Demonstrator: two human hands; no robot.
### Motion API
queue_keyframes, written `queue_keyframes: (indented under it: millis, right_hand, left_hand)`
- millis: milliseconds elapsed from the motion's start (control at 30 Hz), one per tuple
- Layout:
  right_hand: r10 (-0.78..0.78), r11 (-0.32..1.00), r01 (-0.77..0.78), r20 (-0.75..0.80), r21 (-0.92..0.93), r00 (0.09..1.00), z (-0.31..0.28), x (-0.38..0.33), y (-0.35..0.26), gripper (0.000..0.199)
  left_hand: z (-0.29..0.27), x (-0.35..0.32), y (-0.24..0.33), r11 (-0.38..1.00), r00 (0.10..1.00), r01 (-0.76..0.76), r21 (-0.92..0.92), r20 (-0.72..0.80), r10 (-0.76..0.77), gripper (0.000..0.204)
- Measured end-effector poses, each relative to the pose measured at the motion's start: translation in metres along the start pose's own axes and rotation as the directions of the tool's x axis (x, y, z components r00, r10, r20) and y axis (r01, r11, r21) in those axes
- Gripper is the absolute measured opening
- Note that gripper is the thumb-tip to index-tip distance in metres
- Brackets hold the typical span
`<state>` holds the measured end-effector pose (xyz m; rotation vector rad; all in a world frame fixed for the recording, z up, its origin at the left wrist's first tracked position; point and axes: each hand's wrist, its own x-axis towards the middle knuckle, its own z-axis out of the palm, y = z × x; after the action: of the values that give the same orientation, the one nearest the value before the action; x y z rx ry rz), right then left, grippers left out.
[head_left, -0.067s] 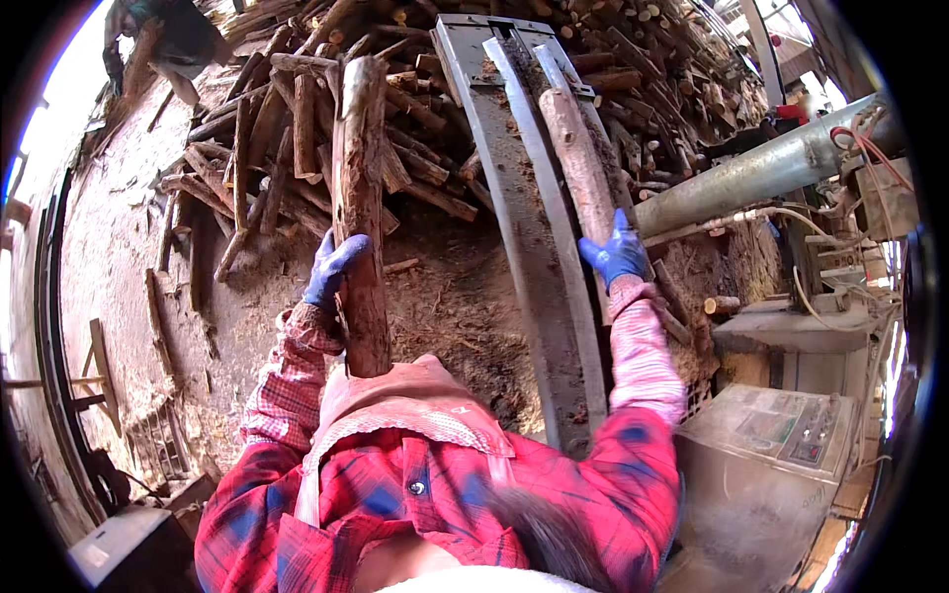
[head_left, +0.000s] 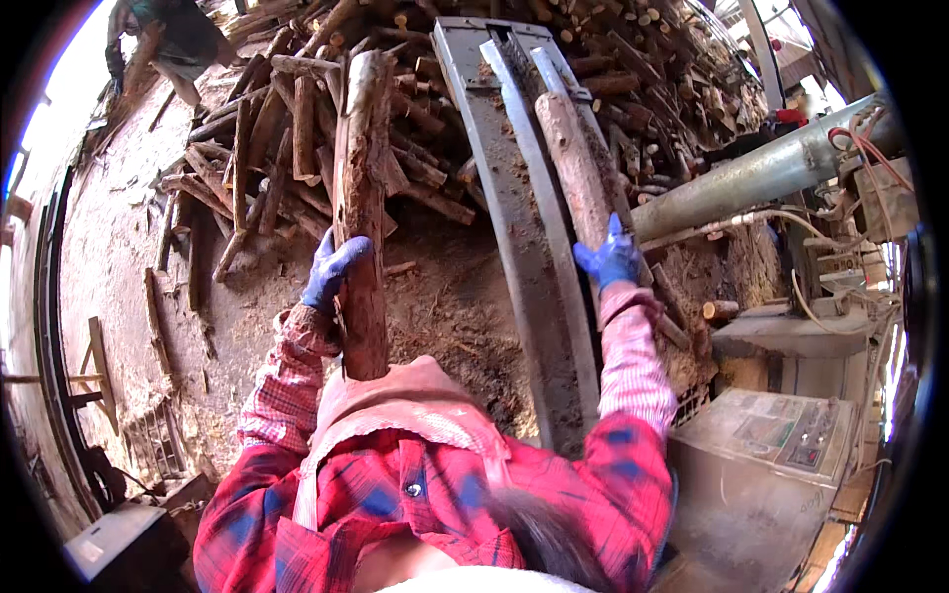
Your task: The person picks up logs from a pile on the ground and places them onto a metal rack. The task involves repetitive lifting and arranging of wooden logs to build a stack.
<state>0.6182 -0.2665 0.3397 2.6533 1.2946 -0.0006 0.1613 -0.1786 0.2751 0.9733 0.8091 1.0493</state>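
Note:
My left hand (head_left: 334, 269), in a blue glove, is closed around a thick log (head_left: 362, 138) with brown, partly peeled bark. This log stands lengthwise in front of me, its near end against my pink apron (head_left: 400, 397). To the right, a second log (head_left: 571, 148) lies along a long metal trough (head_left: 514, 227) with raised rails. My right hand (head_left: 613, 259), also blue-gloved, grips it toward its near end, thumb on the left side and fingers on the right. The palm hides part of that log.
A large log pile (head_left: 297, 128) fills the back. At right, a thick metal cylinder (head_left: 741, 188) with hoses points toward the trough, above a metal control box (head_left: 761, 445). Another person (head_left: 183, 40) is at the far left. A short cut log (head_left: 721, 309) lies beyond the box.
My right hand and forearm have shifted slightly left, together with the log in the trough. My left hand keeps its hold on the upright-looking log.

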Motion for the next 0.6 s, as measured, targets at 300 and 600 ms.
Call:
queue_keyframes:
  millis: [300, 600]
  right_hand:
    - [-0.138, 0.921, 0.245, -0.334, 0.302, 0.932, -0.011, -0.065, 0.023, 0.101]
    - [-0.059, 0.189, 0.297, -0.291, 0.936, 0.955, -0.002, -0.210, -0.017, 0.069]
  left_hand:
    - [0.194, 0.028, 0.160, 0.854, 0.818, -0.517, -0.050, 0.265, 0.511, 0.074]
    - [0.238, 0.035, 0.014, 0.439, 0.822, -0.261, 0.860, 0.437, -0.366, 0.083]
